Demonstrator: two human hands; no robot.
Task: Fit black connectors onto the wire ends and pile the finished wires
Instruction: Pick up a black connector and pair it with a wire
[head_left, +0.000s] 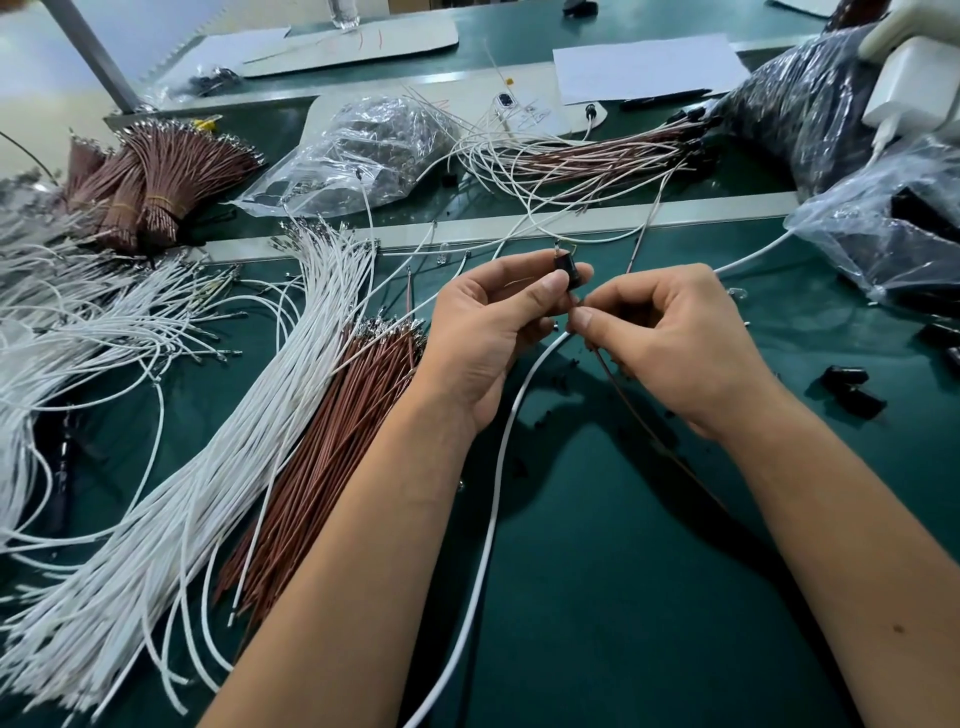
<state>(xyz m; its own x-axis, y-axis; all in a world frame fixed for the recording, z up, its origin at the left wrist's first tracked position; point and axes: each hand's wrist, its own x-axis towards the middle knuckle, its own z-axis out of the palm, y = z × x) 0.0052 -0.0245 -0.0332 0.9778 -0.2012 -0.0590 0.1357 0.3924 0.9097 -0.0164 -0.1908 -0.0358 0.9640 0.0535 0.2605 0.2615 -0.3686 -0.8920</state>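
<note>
Here the left hand (488, 332) pinches a black connector (567, 270), the right hand (675, 338) a brown wire (631, 410).

A small black connector (566, 270) stands upright near centre, pinched at its sides. White wire (498, 467) and brown wire (631, 410) trail from beneath it toward six o'clock.
</note>
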